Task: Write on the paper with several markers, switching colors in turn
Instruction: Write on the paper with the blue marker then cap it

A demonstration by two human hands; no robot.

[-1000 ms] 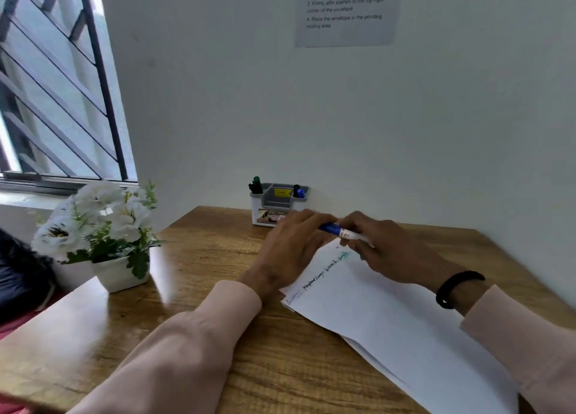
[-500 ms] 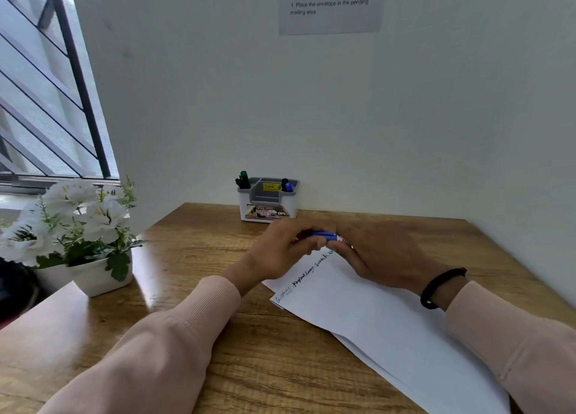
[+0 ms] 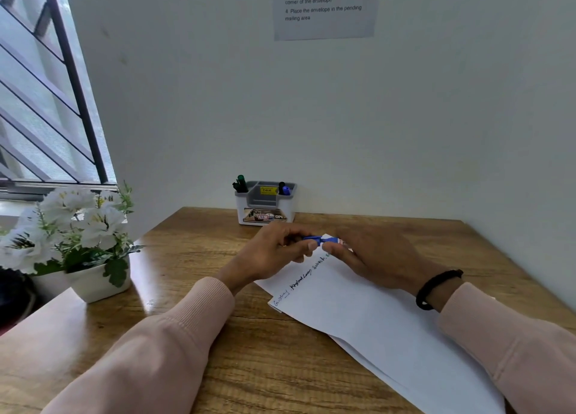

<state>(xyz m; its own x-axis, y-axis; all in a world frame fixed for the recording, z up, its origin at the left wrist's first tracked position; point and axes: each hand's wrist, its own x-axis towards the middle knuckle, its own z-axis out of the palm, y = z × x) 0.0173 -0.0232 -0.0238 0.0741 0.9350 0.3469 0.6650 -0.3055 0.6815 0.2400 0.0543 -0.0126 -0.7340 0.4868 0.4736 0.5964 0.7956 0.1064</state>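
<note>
White paper [image 3: 374,314] lies slanted on the wooden desk [image 3: 193,257], with a line of handwriting along its upper left edge. Above its far corner both hands meet on a blue marker [image 3: 321,240]. My left hand [image 3: 274,254] pinches the blue cap end. My right hand [image 3: 380,257] holds the white barrel, most of it hidden under the fingers. A white and grey organizer [image 3: 265,203] stands against the wall behind, with green and dark markers [image 3: 240,183] in its left slot and a blue and a black one [image 3: 284,189] in its right.
A white pot of white flowers [image 3: 81,236] stands at the desk's left edge under the barred window. The wall rises just behind the organizer, and another wall runs along the right. A printed notice [image 3: 324,5] hangs on the back wall.
The view has shifted slightly. My hands stay together on the blue marker; the left fingers have slid to the cap end and a small gap shows between cap and barrel.
</note>
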